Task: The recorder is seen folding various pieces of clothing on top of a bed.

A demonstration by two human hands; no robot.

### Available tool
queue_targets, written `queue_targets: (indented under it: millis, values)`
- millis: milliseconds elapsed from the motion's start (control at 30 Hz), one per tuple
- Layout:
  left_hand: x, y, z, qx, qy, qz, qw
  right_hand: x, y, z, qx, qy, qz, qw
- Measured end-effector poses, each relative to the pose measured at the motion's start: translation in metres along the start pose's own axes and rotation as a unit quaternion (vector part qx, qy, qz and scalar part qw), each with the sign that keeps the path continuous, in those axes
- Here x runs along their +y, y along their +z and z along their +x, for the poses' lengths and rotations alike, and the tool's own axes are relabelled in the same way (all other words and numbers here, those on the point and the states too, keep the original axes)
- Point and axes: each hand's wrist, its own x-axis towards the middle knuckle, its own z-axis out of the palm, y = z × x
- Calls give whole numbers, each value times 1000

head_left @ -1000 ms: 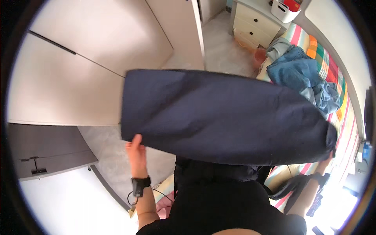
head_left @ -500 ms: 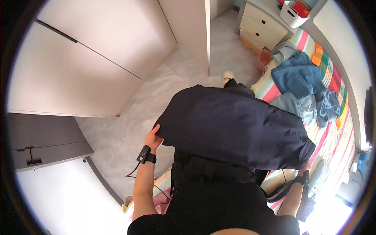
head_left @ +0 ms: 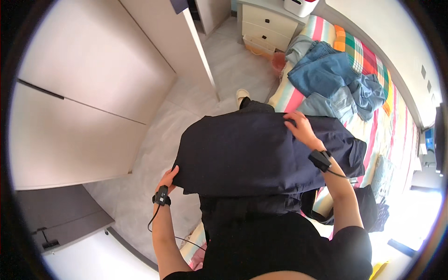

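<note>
A folded dark navy garment (head_left: 233, 154) lies spread across my lap, its kind not clear from this fold. My left hand (head_left: 166, 178) holds its left end, with the thumb on top and the other fingers mostly hidden underneath. Over on the garment's far edge, right of the middle, rests my right hand (head_left: 301, 129), palm down with its fingers apart. The right end of the cloth (head_left: 358, 156) hangs loose and slightly crumpled beside the bed. Each wrist wears a black strapped device with a cable.
To the right stands a bed with a striped sheet (head_left: 373, 140), on which blue jeans (head_left: 322, 70) and lighter denim (head_left: 333, 105) lie heaped. Pale cabinet doors (head_left: 93, 70) stand at the left. A drawer unit (head_left: 268, 28) is at the far end.
My right hand has left the garment's right end and moved up and left onto its far edge. My left hand still holds the left end. The view has shifted to the right.
</note>
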Motion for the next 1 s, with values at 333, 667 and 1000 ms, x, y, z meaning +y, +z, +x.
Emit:
queue_targets:
  millis: [333, 667, 1000]
  values:
    - [26, -10, 31, -98, 20, 72, 992, 23, -6, 17, -96, 126, -20, 987]
    - [34, -23, 27, 9, 138, -7, 990, 30, -38, 36, -260, 190, 64, 945]
    - [66, -10, 29, 22, 209, 69, 975, 46, -35, 45, -191, 114, 32, 974]
